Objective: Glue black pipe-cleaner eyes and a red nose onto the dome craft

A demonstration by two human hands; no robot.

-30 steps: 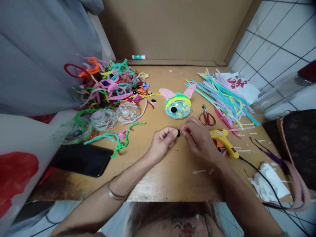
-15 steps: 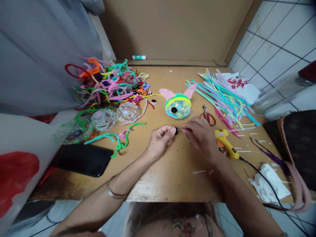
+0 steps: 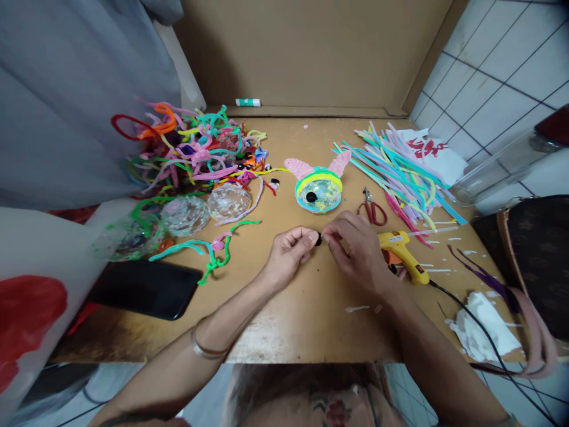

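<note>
My left hand (image 3: pixel 291 252) pinches a small round black piece (image 3: pixel 319 239) between thumb and forefinger. It resembles the black eye (image 3: pixel 311 197) on the craft head behind. From the other side my right hand (image 3: pixel 353 243) has its thumb and forefinger pressed together right at the black piece's edge; whatever they hold is too small to make out. Just beyond my hands sits a clear domed craft head (image 3: pixel 326 193) with a green and yellow band (image 3: pixel 323 175) and two pink ears. Red-handled scissors (image 3: pixel 372 210) and a yellow glue gun (image 3: pixel 404 255) lie beside my right hand.
A heap of coloured pipe cleaners (image 3: pixel 191 145) covers the back left, with clear domes (image 3: pixel 229 203) in front. A black phone (image 3: pixel 144 289) lies left. Loose pipe cleaners (image 3: pixel 400 169), crumpled tissue (image 3: pixel 484 329) and a brown bag (image 3: pixel 524 261) are right. The glue gun's cord (image 3: pixel 480 332) runs off the front.
My right hand has moved slightly left, so its fingertips now meet the black piece's edge. My left hand keeps its pinch. The whole view has shifted a little.
</note>
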